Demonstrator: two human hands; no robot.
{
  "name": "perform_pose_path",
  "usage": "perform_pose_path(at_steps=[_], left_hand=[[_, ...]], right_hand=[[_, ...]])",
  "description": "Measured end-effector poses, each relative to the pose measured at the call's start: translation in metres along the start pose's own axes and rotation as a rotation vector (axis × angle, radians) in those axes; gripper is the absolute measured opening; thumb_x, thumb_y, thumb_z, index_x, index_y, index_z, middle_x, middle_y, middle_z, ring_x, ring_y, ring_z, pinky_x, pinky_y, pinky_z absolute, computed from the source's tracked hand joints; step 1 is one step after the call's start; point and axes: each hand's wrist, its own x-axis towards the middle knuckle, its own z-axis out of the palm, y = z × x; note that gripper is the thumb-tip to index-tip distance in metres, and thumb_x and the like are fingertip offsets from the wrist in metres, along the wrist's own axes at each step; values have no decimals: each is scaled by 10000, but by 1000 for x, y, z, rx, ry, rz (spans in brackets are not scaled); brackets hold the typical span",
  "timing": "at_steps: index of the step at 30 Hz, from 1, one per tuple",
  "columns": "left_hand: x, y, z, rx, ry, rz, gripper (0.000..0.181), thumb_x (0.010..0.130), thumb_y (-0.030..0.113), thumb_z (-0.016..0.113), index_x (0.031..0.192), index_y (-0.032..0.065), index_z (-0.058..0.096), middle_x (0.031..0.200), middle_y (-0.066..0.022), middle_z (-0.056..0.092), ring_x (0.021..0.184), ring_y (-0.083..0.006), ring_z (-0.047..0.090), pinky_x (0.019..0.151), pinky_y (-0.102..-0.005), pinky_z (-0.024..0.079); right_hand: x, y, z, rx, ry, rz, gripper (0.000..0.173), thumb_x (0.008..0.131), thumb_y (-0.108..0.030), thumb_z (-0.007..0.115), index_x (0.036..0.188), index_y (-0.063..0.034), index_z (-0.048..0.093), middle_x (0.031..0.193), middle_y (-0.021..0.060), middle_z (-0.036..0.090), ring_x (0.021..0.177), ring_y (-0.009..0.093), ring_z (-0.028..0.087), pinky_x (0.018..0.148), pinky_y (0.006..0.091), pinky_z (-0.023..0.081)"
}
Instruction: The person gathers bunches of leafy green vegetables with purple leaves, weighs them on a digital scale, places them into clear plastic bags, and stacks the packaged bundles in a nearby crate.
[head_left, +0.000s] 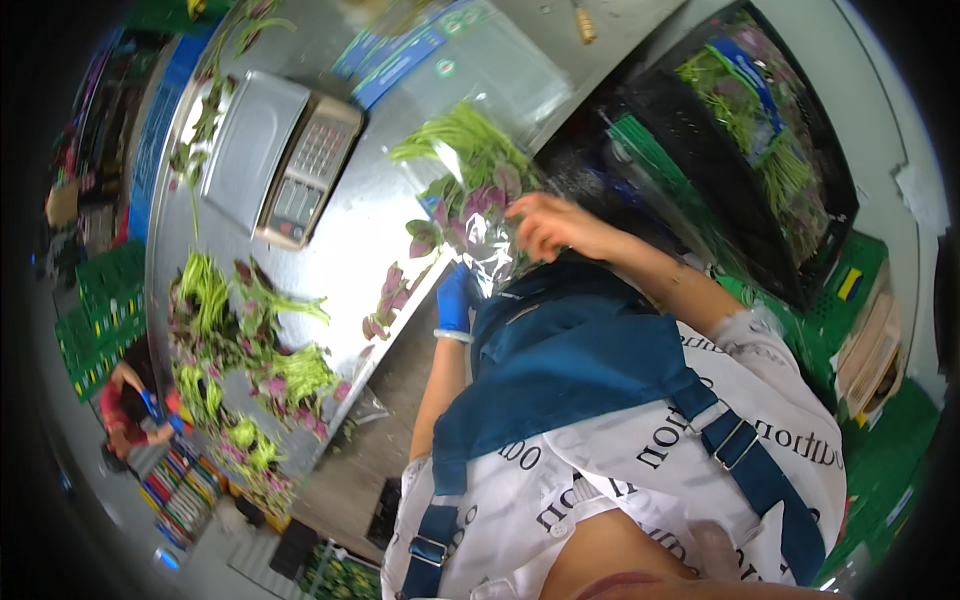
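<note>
A clear plastic bag (487, 244) of leafy greens lies at the table's near edge, in front of my apron. Pale green stems (469, 135) fan out at its far end, and purple-green leaves (486, 199) show nearer to me. My left hand (454, 300), in a blue glove, grips the bag's near left side; its fingertips are partly hidden. My bare right hand (553, 227) is at the bag's right side, its fingers bent and blurred. Whether it grips the plastic is unclear.
A scale (311, 165) stands on the metal table (352, 202), with bunched greens (292, 375) at left. Flat printed bags (495, 60) lie beyond. At right, a black crate (799, 262) holds bagged greens. Another person (124, 420) is at far left.
</note>
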Motion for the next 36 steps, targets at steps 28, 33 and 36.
perform_pose_path(at_steps=[28,33,36], left_hand=[[-129,316,192,-232,-611,438,509,939,454,539,1300,97,561,1164,-124,661,770,-187,596,684,-334,483],[-141,339,234,-303,-1158,214,544,927,574,515,1203,113,607,1110,-81,637,804,-166,493,752,-327,402],[-112,305,250,-548,-843,-14,399,983,357,502,1199,29,573,1117,-138,630,951,-235,572,852,-367,446]], right_hand=[[-87,-45,-132,-673,613,-1236,598,727,-60,790,1265,-8,534,1231,128,586,1154,228,544,981,368,447],[-223,-104,-180,563,608,-938,209,788,-50,723,974,-32,628,908,67,678,799,180,661,758,333,548],[-293,-123,-253,769,634,-1019,235,880,-229,674,1043,-65,630,973,63,689,815,218,676,778,358,576]])
